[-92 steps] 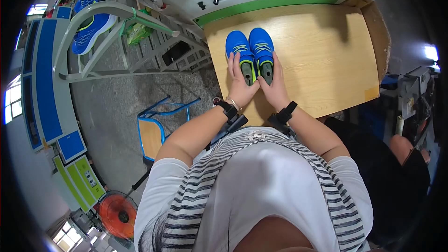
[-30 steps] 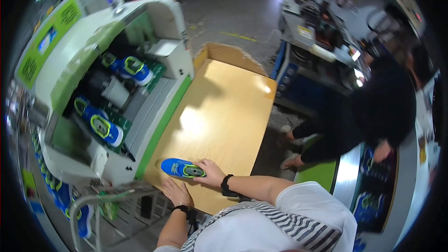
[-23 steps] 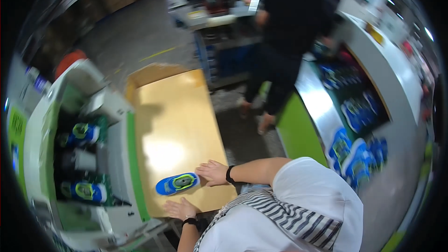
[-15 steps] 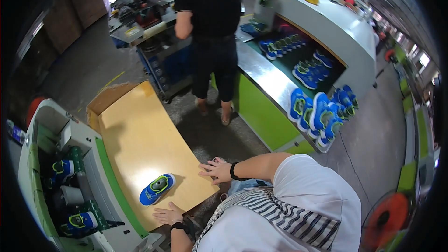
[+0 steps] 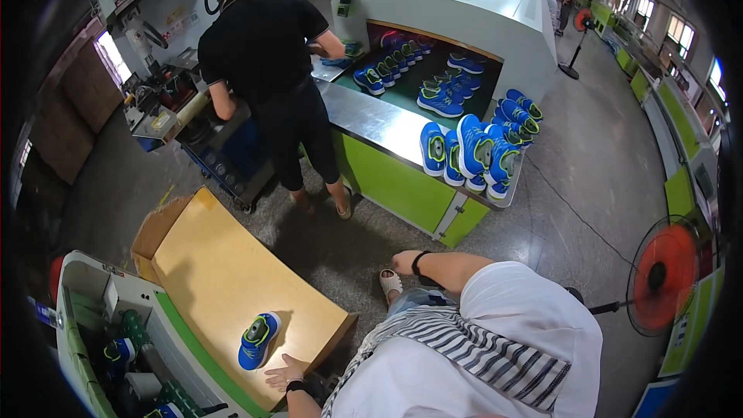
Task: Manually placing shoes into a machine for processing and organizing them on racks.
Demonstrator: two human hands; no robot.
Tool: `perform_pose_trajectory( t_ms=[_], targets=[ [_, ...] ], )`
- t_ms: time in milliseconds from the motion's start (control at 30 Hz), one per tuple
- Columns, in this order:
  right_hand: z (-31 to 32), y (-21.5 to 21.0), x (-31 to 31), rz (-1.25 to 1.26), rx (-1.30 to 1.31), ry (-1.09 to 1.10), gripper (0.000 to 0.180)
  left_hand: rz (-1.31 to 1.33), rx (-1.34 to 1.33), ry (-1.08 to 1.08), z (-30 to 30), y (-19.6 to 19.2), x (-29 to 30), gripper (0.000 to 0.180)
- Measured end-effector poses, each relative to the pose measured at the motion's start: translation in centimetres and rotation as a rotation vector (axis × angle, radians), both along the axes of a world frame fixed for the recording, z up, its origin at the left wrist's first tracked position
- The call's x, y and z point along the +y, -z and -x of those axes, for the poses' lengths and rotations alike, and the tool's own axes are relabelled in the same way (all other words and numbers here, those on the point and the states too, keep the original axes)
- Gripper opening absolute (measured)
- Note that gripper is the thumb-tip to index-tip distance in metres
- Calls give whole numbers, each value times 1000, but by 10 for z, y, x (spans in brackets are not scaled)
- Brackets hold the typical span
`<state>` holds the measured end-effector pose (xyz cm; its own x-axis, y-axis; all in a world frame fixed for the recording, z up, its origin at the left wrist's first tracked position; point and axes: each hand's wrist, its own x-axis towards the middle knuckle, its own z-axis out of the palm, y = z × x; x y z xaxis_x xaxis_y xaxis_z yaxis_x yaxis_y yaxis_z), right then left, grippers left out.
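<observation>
A single blue sports shoe [image 5: 259,340] with a yellow-green collar stands on the pale wooden tabletop [image 5: 224,251]. Beside its heel and nearest to my body, my left hand [image 5: 286,372] rests at the table's near edge, fingers spread and holding nothing. My right hand [image 5: 404,262] hangs over the floor, off the table's right corner. Its fingers point down and away, so their shape is hard to make out; nothing shows in it.
A white machine [image 5: 464,11] with rows of blue shoes on its belt stands ahead. More shoes [image 5: 472,151] crowd its metal ledge [image 5: 371,112]. A person in black [image 5: 267,54] stands at the left-hand workstation. A red fan [image 5: 658,275] is at right; a green-edged machine [image 5: 166,317] flanks the table.
My right hand has left the table edge and moved right over the floor. The view has swung right. My left hand stays by the shoe. The person in black now reaches toward the belt.
</observation>
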<state>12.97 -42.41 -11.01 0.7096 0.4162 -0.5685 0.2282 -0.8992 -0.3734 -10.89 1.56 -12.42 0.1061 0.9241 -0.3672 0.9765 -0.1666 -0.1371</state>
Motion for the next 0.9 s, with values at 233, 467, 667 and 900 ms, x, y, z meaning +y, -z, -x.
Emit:
perform_pose_trajectory(
  t_ms=[233, 467, 667, 900],
  targets=[
    [26, 52, -90, 210, 90, 127, 36, 13, -25, -3, -7, -11, -2, 103],
    [32, 44, -67, 36, 17, 53, 37, 19, -37, -23, -4, -3, 3, 105],
    [35, 6, -34, 54, 187, 0, 45, 32, -58, -34, -4, 0, 5, 105],
    [46, 16, -56, 103, 178, -85, 35, 42, -79, -27, -5, -2, 4, 106]
  ],
)
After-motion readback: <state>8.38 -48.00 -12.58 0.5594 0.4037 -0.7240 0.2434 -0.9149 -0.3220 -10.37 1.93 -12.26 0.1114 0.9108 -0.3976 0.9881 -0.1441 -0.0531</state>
